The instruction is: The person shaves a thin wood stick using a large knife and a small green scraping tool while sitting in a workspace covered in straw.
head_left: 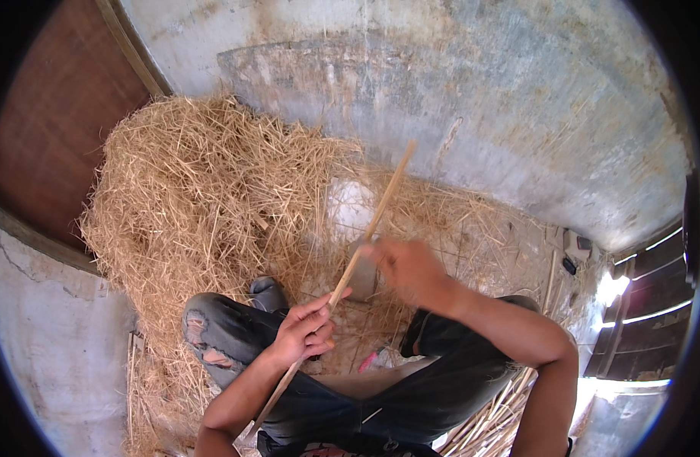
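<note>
A long, pale strip of split wood or bamboo (389,195) slants from beside my left hip up and away to the right, its far end in the air. My left hand (307,333) is closed round it about midway, above my left thigh. Just beyond, my right hand (405,268) is curled at the strip's right side and blurred by motion. A small greyish blur (355,247) shows by its fingertips against the strip; whether it is a blade or something else I cannot make out.
A big heap of dry straw (190,183) lies at the left against a stained wall (472,91). A whitish patch (351,207) shows beyond the strip. Several thin sticks (491,417) lie beside my right thigh. A pink object (368,361) rests between my legs. A small black item (569,264) is at far right.
</note>
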A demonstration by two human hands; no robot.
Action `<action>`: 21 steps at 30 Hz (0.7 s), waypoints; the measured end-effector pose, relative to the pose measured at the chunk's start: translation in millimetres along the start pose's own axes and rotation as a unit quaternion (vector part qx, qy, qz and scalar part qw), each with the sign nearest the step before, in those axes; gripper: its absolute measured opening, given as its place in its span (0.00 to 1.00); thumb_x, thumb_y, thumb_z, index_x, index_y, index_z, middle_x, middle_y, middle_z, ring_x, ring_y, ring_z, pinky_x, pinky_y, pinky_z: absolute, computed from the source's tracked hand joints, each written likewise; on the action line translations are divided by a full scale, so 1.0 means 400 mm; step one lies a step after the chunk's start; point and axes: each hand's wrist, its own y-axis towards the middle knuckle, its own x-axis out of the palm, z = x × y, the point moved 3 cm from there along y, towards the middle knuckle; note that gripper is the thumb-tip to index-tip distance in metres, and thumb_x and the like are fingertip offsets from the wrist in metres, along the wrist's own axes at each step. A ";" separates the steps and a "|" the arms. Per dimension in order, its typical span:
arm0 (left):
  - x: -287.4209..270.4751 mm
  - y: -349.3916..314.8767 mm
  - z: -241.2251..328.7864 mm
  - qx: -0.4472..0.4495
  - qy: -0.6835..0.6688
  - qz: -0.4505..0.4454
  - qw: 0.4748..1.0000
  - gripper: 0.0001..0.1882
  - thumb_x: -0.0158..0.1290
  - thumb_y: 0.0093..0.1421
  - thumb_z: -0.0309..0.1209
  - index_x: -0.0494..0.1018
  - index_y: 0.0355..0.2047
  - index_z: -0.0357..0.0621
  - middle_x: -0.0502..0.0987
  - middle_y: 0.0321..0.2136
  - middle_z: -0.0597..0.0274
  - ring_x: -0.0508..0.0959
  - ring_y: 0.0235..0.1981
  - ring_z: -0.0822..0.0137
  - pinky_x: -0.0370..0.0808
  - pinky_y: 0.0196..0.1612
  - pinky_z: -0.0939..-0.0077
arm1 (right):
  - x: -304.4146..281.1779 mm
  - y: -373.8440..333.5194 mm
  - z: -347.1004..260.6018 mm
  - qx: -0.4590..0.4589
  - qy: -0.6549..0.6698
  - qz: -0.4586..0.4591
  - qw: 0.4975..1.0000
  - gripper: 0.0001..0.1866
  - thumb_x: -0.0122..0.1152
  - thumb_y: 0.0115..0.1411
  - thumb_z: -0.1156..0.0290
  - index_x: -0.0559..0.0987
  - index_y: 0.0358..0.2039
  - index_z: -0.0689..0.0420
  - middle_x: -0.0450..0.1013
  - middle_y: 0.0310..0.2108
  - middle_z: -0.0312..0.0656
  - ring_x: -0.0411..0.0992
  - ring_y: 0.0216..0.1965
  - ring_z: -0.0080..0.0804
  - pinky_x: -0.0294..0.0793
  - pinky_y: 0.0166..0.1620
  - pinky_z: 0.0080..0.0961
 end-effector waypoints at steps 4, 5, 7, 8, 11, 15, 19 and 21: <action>-0.019 -0.006 -0.015 0.014 0.006 0.020 1.000 0.27 0.40 0.74 0.35 0.53 0.71 0.44 0.47 0.14 0.77 0.47 0.14 0.81 0.50 0.17 0.84 | 0.062 -0.060 -0.076 -0.010 0.047 -0.136 0.990 0.26 0.49 0.70 0.51 0.74 0.23 0.61 0.70 0.18 0.55 0.71 0.23 0.61 0.69 0.27 0.50; -0.019 -0.007 -0.013 0.009 0.010 0.020 1.000 0.27 0.41 0.74 0.35 0.53 0.71 0.45 0.47 0.14 0.77 0.47 0.14 0.81 0.51 0.17 0.84 | 0.058 -0.049 -0.060 0.005 0.044 -0.113 0.993 0.26 0.49 0.70 0.50 0.74 0.24 0.60 0.70 0.18 0.55 0.71 0.23 0.61 0.69 0.27 0.50; 0.002 -0.001 0.007 0.004 0.018 0.020 1.000 0.27 0.41 0.74 0.35 0.54 0.71 0.45 0.48 0.15 0.77 0.48 0.14 0.81 0.51 0.17 0.84 | 0.024 0.003 -0.004 0.029 0.035 -0.068 0.997 0.26 0.49 0.69 0.49 0.75 0.25 0.60 0.71 0.19 0.55 0.71 0.23 0.61 0.69 0.27 0.51; 0.001 0.000 0.005 0.010 0.019 0.021 1.000 0.27 0.41 0.74 0.34 0.54 0.71 0.45 0.48 0.15 0.77 0.48 0.14 0.81 0.51 0.17 0.84 | 0.008 0.023 0.015 0.053 0.041 -0.056 0.996 0.26 0.49 0.70 0.49 0.75 0.26 0.59 0.71 0.19 0.55 0.72 0.23 0.61 0.69 0.27 0.51; -0.005 0.004 -0.006 0.034 0.032 0.020 0.999 0.26 0.42 0.74 0.34 0.55 0.70 0.46 0.50 0.15 0.76 0.49 0.13 0.81 0.51 0.17 0.84 | -0.013 0.042 0.027 0.086 0.039 -0.047 0.994 0.25 0.48 0.70 0.49 0.76 0.27 0.58 0.71 0.19 0.54 0.72 0.23 0.59 0.69 0.27 0.50; -0.008 0.015 -0.013 0.071 0.082 0.024 0.994 0.27 0.44 0.73 0.34 0.56 0.70 0.44 0.52 0.14 0.76 0.49 0.13 0.81 0.52 0.16 0.84 | 0.070 -0.062 -0.062 0.000 0.034 -0.118 0.992 0.24 0.46 0.71 0.51 0.77 0.28 0.57 0.71 0.19 0.54 0.72 0.21 0.57 0.69 0.26 0.47; -0.004 0.016 -0.002 0.084 0.106 0.035 0.990 0.27 0.44 0.73 0.32 0.55 0.71 0.49 0.54 0.15 0.75 0.51 0.13 0.81 0.53 0.17 0.83 | 0.045 -0.035 -0.050 -0.060 -0.023 -0.082 0.995 0.23 0.46 0.71 0.51 0.78 0.30 0.57 0.72 0.19 0.54 0.72 0.20 0.57 0.70 0.25 0.47; -0.024 0.010 -0.022 0.085 0.108 0.042 0.990 0.28 0.45 0.73 0.30 0.55 0.71 0.48 0.55 0.15 0.75 0.52 0.13 0.81 0.53 0.16 0.83 | -0.006 0.038 0.015 0.023 0.002 -0.021 1.000 0.22 0.49 0.70 0.52 0.75 0.29 0.58 0.70 0.17 0.54 0.72 0.19 0.58 0.69 0.24 0.48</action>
